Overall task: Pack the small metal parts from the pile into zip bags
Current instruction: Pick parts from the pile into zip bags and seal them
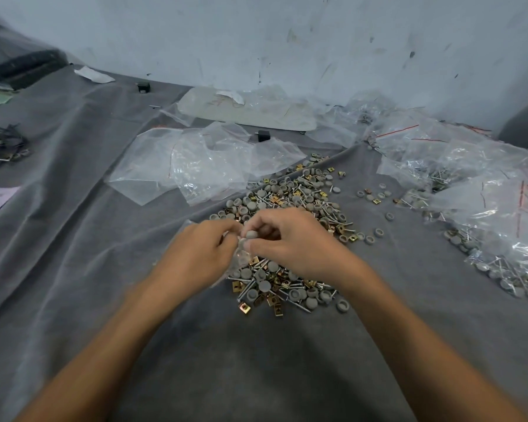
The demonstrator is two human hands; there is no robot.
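- Grey cloth (73, 239) drapes the surface under a scuffed white wall (287, 41); a tangle of dark ties (3, 144) lies at the far left.
- Several empty bags (195, 166) lie crumpled left of centre, behind the hands.
- At centre the left hand (201, 254) pinches the mouth of a small clear zip bag (240, 257), its fingers (226, 231) curled on the film; the bag hangs just over the near part of the pile.
- Right against it, the right hand (290, 239) pinches a round grey cap (252, 234) between thumb and fingertips at the bag's mouth.
- Under and behind both hands spreads the pile (290, 196): grey caps, brass-coloured square nuts and thin screws.
- The parts look hard, light singly and apt to roll or slip, so a pinch across the rim suits them. The film is soft and slick, best held at the lip to keep the mouth open.
- Filled bags (485, 214) with red seal lines are heaped at the right.
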